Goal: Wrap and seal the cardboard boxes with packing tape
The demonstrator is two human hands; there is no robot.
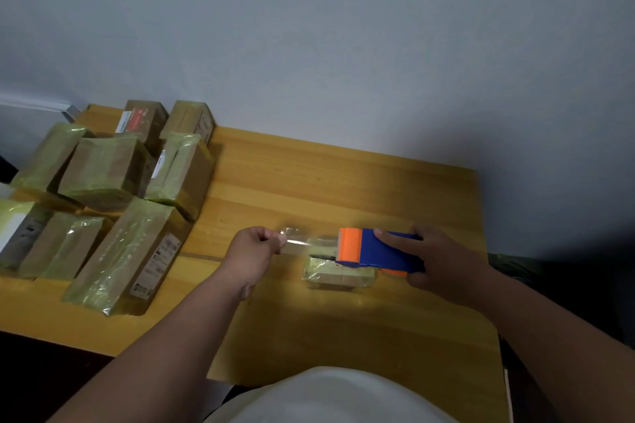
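The small cardboard box (338,276) lies on the wooden table (343,336) just under your tape dispenser (381,250), already partly wrapped, so you look to be mid-way through drawing a fresh length of clear tape (305,243). Your left hand (256,250) pinches the tape's free end, and your right hand (443,261) is clamped round the dispenser. Next, keep the strip taut, lay it flat across the box, then press it down.

No text can be read; the printed label (158,262) on the long wrapped box (129,255), left of the tape dispenser (378,250), is too blurred.
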